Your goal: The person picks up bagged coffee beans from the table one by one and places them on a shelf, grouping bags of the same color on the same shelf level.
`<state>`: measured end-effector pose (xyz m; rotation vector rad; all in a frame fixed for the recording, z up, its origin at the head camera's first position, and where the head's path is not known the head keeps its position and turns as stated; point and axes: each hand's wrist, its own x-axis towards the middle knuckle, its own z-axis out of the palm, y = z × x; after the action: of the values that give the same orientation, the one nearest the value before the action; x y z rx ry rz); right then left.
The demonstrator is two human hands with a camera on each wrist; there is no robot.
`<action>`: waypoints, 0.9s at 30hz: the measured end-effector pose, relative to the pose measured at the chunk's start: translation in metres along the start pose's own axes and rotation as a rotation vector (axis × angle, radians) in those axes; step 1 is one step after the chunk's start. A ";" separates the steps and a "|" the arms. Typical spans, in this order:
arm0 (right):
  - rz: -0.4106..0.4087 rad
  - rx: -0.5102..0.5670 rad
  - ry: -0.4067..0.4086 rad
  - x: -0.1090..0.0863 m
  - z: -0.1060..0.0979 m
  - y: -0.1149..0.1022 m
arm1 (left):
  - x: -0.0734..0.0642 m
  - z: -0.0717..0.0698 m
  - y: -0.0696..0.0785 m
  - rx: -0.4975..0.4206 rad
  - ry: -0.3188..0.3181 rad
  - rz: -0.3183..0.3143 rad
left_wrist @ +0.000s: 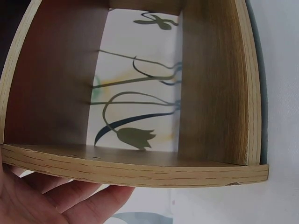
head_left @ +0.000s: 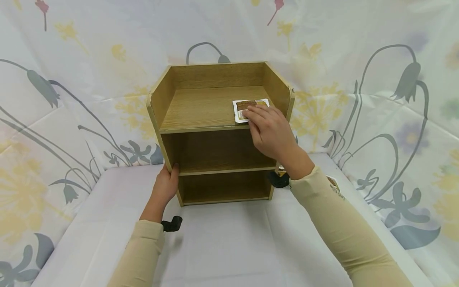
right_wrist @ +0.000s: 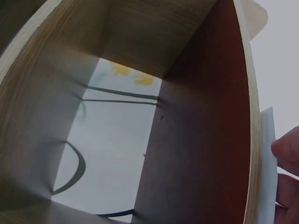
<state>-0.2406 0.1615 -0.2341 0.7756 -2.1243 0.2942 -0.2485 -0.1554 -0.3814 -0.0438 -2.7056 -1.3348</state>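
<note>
Nearest up are two beige sleeves (head_left: 140, 253), reaching over a white desk (head_left: 222, 247). The left hand (head_left: 165, 186) has a grip on the left side of a little wooden shelf (head_left: 201, 109), thumb at the front edge and fingers around the outside. Right hand (head_left: 270, 131) is up higher, fingers pretty much stretched out and resting on a flat packet (head_left: 243, 107). That packet is right under those fingertips, lying on the shelf's top board near the front edge, so it's well above and to the right of the left hand. Another pack (head_left: 333, 183) is on the desk past the right forearm, mostly hidden by the sleeve. Behind both hands and the shelf there's a flowery cloth (head_left: 143, 36).
</note>
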 end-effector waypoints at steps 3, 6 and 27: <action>0.017 0.014 -0.029 0.003 -0.001 0.001 | 0.000 0.000 0.000 -0.001 0.000 -0.001; 0.037 0.017 -0.058 0.005 -0.002 0.001 | 0.000 0.000 -0.001 -0.002 0.001 -0.001; 0.128 0.030 -0.161 0.012 0.001 0.005 | 0.000 0.001 -0.002 0.001 0.011 0.001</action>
<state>-0.2503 0.1598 -0.2249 0.7018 -2.3308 0.3417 -0.2491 -0.1557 -0.3840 -0.0372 -2.6971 -1.3297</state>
